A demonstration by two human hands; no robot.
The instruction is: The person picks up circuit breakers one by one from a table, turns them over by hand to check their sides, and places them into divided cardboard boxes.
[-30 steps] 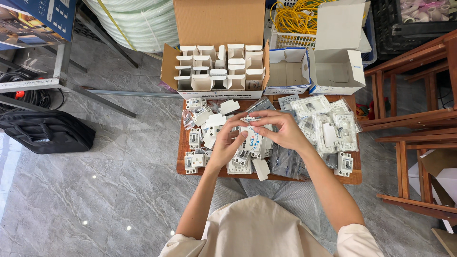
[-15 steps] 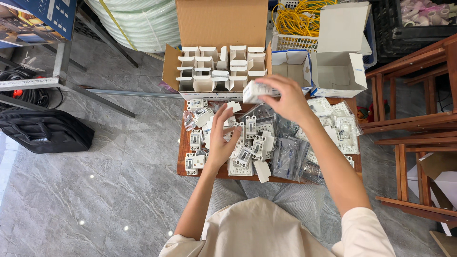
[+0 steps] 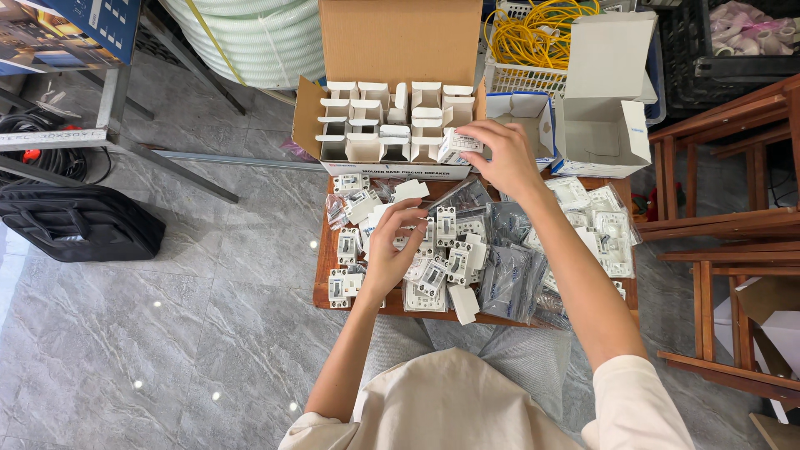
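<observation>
**tilefan:** Grey tiled floor, low wooden worktop point(image 3: 321, 287) buried in small white breaker-type devices and clear plastic bags. Looks like the packing step to me: the right hand point(image 3: 498, 157) has its grip closed around a small white box point(image 3: 459, 147), holding it right at the near right corner of the big open cardboard carton point(image 3: 400, 50), where rows of the same little boxes already stand.

**packrat:** Agreed. I'd guess that box wants to drop into a free slot on that right side, so it needs to go in upright and square with its neighbours. The left hand point(image 3: 390, 246) sits over the pile, fingers curled at a loose white device point(image 3: 446, 225); can't tell if it's actually pinching it or just touching.

**tilefan:** What's around: two open white boxes point(image 3: 602, 137) just right of the carton, a basket of yellow cable point(image 3: 533, 37) behind, a black bag point(image 3: 79, 223) on the floor to the left, wooden frames on the right.

**packrat:** Raised box flaps in the carton could snag an insert. Bags crowd the pile too.
</observation>
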